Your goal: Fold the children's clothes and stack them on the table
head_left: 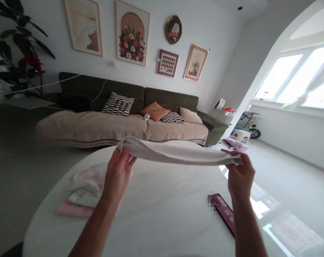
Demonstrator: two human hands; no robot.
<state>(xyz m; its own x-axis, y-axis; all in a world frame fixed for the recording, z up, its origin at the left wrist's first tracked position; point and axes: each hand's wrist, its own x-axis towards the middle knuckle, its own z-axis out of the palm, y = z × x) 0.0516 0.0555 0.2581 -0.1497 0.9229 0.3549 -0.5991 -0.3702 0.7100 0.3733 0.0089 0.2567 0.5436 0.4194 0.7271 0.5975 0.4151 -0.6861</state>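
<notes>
A long white piece of cloth (175,152) is stretched sideways above the table, sagging slightly between my two hands. Its left end is pinched by my left hand (119,167), thumb and fingers around the edge. My right hand (240,175) grips the other end, with the index finger lying along the top. Whether the cloth is a garment I cannot tell. Left of my left forearm lies a crumpled white and pink cloth (88,182) on top of a folded pink cloth (75,209). Beside my right forearm a dark pink phone-like object (224,211) rests on the table, partly hidden by the arm.
The round white table (162,221) fills the foreground. Behind it stands a green sofa (215,132) with a beige cover and several cushions (118,104). Framed pictures hang on the wall. A white stool (241,135) is at the right, near a window.
</notes>
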